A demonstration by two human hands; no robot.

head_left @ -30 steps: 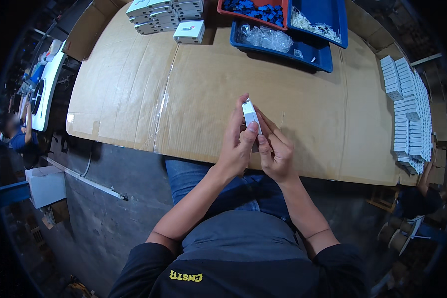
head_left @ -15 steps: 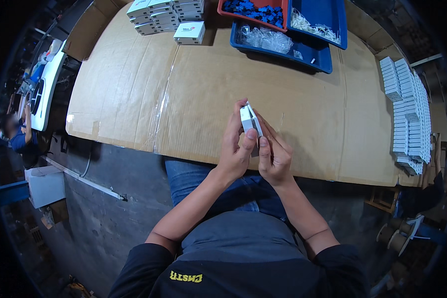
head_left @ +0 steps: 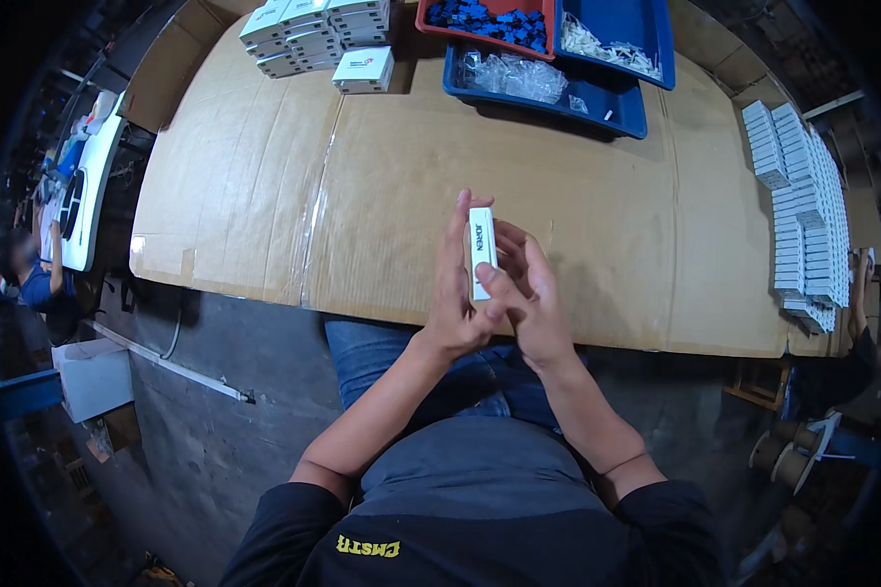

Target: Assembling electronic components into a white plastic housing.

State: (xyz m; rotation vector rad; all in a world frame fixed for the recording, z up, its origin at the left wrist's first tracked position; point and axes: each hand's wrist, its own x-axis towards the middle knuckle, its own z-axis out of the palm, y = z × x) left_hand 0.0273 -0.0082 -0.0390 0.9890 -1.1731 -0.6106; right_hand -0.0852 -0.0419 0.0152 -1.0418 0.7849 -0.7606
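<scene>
Between my hands, just above the cardboard-covered table's near edge, stands a small white box (head_left: 481, 240) with a narrow printed side facing up. My left hand (head_left: 449, 305) lies along the box's left side, its fingers nearly straight and pressed to it. The thumb of my right hand (head_left: 540, 318) rests on the lower part of the narrow side. Its other fingers curl round the right side and are partly hidden. The box looks closed; its underside is out of sight.
Stacked white boxes (head_left: 303, 34) stand at the far left, with a single box (head_left: 364, 70) beside them. A red tray (head_left: 436, 27) of blue parts and two blue trays (head_left: 628, 119) sit at the back. White stacks (head_left: 808, 210) line the right edge. Another person (head_left: 44, 279) works far left.
The box was tilted with a flap or gap showing; now it looks closed and its narrow printed side faces up. My right thumb has moved across onto that side, and my left fingers have straightened.
</scene>
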